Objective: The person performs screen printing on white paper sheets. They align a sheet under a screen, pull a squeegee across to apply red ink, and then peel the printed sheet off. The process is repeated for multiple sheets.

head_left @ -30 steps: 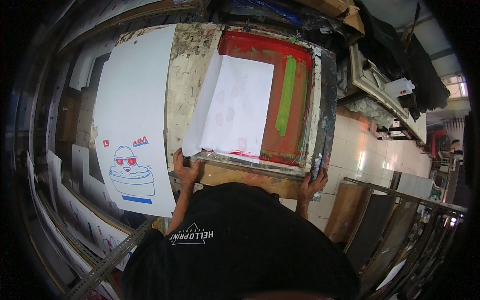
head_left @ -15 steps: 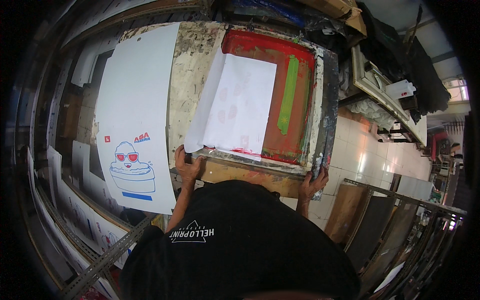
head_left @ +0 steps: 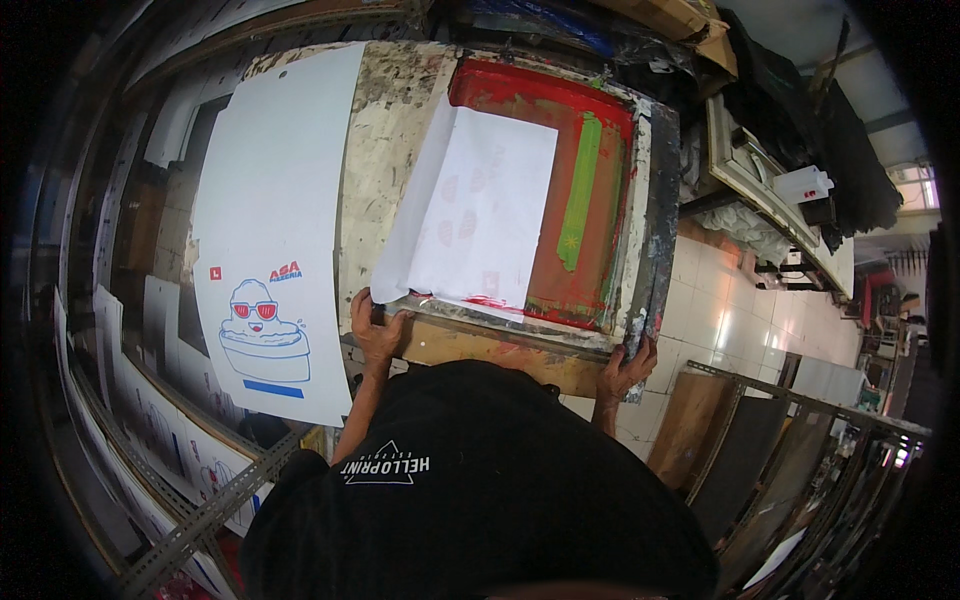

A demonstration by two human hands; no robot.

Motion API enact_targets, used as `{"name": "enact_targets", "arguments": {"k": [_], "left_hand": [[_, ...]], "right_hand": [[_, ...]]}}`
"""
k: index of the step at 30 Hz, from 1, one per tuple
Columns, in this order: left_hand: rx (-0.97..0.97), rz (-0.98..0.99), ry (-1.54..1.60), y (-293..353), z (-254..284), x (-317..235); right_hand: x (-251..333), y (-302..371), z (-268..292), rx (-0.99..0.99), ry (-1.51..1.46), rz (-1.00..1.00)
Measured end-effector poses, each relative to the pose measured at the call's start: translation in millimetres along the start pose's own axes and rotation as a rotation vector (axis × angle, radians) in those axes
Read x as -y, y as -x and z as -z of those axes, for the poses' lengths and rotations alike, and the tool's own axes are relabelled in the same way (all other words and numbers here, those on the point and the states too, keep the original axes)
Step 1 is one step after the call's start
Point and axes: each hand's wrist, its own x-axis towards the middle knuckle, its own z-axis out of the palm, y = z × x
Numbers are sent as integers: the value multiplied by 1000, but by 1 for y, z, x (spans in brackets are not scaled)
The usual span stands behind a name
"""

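A screen printing frame [head_left: 642, 215] smeared with red ink lies on a paint-stained board [head_left: 375, 165] in front of me. My left hand [head_left: 378, 332] is closed round its near left corner, just below the curled corner of a white sheet. My right hand [head_left: 627, 371] grips the near right corner, fingers over the dark edge. The white sheet of paper [head_left: 500, 215] rests inside the frame, its left side rolled up; faint pink marks show through. Right of the sheet, a green strip [head_left: 578, 190] lies on the reddish mesh. Beyond my left hand, a large white printed sheet [head_left: 275, 180] shows a blue-and-red cartoon figure.
Racks holding more printed sheets [head_left: 165, 420] stand at the left, behind a perforated metal bar [head_left: 215, 510]. At the right are a shelf of upright boards [head_left: 740, 440] and a tiled floor [head_left: 730, 300]. A side table [head_left: 760, 190] bears a white plastic container [head_left: 803, 183].
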Motion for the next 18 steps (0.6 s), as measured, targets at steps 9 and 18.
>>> {"name": "enact_targets", "arguments": {"k": [9, 18], "left_hand": [[-3, -23, 6, 1, -1, 6], [5, -13, 3, 2, -1, 8]], "right_hand": [[-3, 0, -1, 4, 3, 5], [-6, 0, -4, -31, -1, -4]]}}
